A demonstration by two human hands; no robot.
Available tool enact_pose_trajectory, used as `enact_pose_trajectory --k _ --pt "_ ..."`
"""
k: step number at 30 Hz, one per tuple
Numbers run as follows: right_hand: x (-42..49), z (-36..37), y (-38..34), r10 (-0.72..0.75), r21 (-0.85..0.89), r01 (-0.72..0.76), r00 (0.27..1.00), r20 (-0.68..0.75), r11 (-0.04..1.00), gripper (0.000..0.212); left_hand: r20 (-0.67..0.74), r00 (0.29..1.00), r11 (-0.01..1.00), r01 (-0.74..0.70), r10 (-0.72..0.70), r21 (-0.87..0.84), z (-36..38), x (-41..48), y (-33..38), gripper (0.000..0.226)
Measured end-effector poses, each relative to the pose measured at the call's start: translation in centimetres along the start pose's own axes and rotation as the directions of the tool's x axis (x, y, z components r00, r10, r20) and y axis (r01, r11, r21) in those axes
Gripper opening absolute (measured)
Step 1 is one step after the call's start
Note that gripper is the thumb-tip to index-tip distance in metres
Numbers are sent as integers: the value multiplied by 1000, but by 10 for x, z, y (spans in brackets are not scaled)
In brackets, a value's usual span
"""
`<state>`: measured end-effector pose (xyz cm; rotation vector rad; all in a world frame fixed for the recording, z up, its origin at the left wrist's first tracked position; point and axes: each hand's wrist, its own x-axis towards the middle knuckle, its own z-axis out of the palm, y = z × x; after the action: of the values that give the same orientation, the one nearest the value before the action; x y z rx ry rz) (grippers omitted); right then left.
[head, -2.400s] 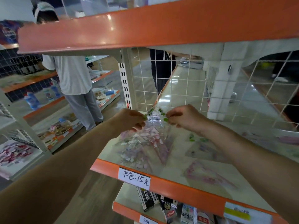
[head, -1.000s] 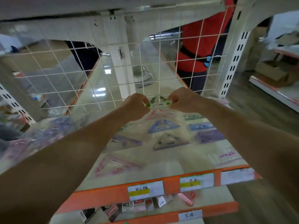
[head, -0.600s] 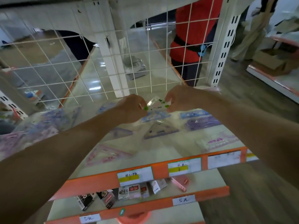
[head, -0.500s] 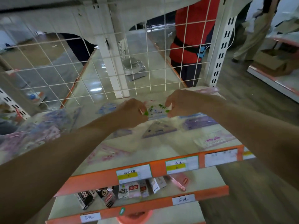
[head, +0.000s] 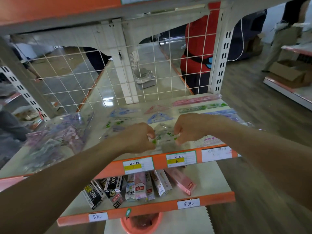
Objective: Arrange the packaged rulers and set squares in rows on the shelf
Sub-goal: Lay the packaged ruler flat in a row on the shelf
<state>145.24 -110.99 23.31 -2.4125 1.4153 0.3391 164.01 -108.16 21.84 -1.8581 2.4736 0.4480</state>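
Observation:
My left hand (head: pixel 141 137) and my right hand (head: pixel 187 128) each pinch one side of a clear packet with green print, a packaged set square (head: pixel 164 135), low over the front of the shelf (head: pixel 94 149). Behind it lie rows of packaged set squares, blue (head: pixel 159 117), pink (head: pixel 156 108) and pale blue (head: pixel 122 110). Packaged rulers lie at the back right, pink (head: pixel 196 100) and green (head: pixel 202 107). A loose heap of purple and pink packets (head: pixel 55 141) sits at the shelf's left.
A white wire grid (head: pixel 108 76) closes the shelf's back. The orange front edge (head: pixel 160 160) carries price labels. Boxed goods (head: pixel 135 186) stand on the shelf below, above a pink basin (head: pixel 141 223). A person in red (head: pixel 197 53) stands behind the grid.
Both hands have brought the green-printed packet down and toward the shelf's front edge. My view shifted right from the heap, then tilted down.

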Motion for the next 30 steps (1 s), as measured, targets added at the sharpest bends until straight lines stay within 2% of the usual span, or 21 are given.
enact_pose_trajectory --k 3,7,13,18,21,23,26,30 --pt "-4 0 -3 9 34 -11 999 48 999 27 50 999 1000 4 -3 -4 -2 -3 1 32" --pt "1 4 -5 14 44 -17 998 62 999 33 83 996 1000 18 -18 -2 -1 1 1 28" --pt "9 4 -2 36 68 -41 997 66 997 28 76 996 998 49 -47 -32 2 10 0 28" --pt "19 4 -2 57 115 -58 998 14 992 36 61 995 996 85 -84 -4 2 15 -5 24" --pt "21 5 -1 52 123 -53 999 12 991 23 50 995 996 85 -86 30 4 16 -4 12" --pt "21 7 0 58 137 -59 998 11 989 33 37 996 996 76 -78 48 6 14 -3 19" --pt "14 11 -2 33 88 -32 999 -14 996 27 37 997 994 71 -75 85 8 12 -2 22" --pt "12 13 -3 53 36 -50 995 -79 998 22 41 996 986 78 -85 147 8 15 2 11"
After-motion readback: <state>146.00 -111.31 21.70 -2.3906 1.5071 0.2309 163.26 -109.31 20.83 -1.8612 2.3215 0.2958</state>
